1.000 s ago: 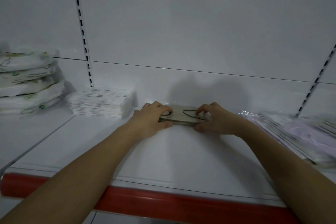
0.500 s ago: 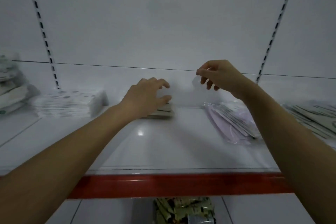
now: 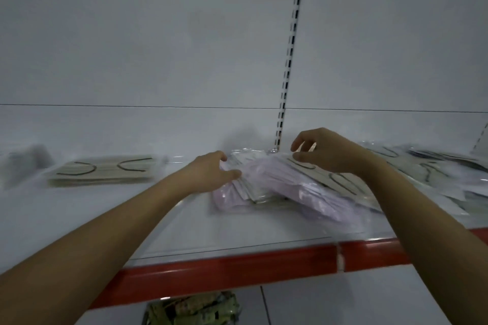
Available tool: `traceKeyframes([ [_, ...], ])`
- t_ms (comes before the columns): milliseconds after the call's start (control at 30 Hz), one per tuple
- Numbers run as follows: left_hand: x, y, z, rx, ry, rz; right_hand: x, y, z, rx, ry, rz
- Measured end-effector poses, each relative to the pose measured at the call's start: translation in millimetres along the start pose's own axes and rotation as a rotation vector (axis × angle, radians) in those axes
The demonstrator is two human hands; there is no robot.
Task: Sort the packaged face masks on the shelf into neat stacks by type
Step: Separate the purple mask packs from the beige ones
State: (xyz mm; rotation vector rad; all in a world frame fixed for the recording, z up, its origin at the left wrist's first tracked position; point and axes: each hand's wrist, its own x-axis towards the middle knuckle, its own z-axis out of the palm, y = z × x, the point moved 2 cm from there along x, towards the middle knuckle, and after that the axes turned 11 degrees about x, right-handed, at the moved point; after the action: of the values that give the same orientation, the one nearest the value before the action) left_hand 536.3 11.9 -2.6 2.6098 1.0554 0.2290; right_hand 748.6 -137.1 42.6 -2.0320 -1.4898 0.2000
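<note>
Both hands have left the neat beige stack of packaged masks (image 3: 101, 170), now well to the left on the white shelf (image 3: 163, 224), and reached the loose heap of lilac and beige plastic-wrapped masks (image 3: 285, 187). The left hand (image 3: 211, 175) rests loosely spread on its edge; the right hand (image 3: 323, 152) hovers, fingers curled, holding nothing. Best to steady the slippery heap and lift one type cleanly.

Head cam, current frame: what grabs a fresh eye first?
Both bare forearms reach over the red shelf edge to a messy heap of packaged masks, lilac and beige mixed, at centre-right. The left hand touches the heap's left end; the right hand hovers above it, fingers curled, apparently holding nothing. At left lies a neat beige stack.
</note>
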Motion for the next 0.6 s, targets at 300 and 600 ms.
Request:
traceKeyframes([
  [300,34,97,40,-0.142,0.027,-0.084,-31,103,-45,-0.126,-0.275,0.117],
  [600,63,143,62,-0.386,0.105,-0.145,-19,148,-55,0.138,-0.054,0.03],
])
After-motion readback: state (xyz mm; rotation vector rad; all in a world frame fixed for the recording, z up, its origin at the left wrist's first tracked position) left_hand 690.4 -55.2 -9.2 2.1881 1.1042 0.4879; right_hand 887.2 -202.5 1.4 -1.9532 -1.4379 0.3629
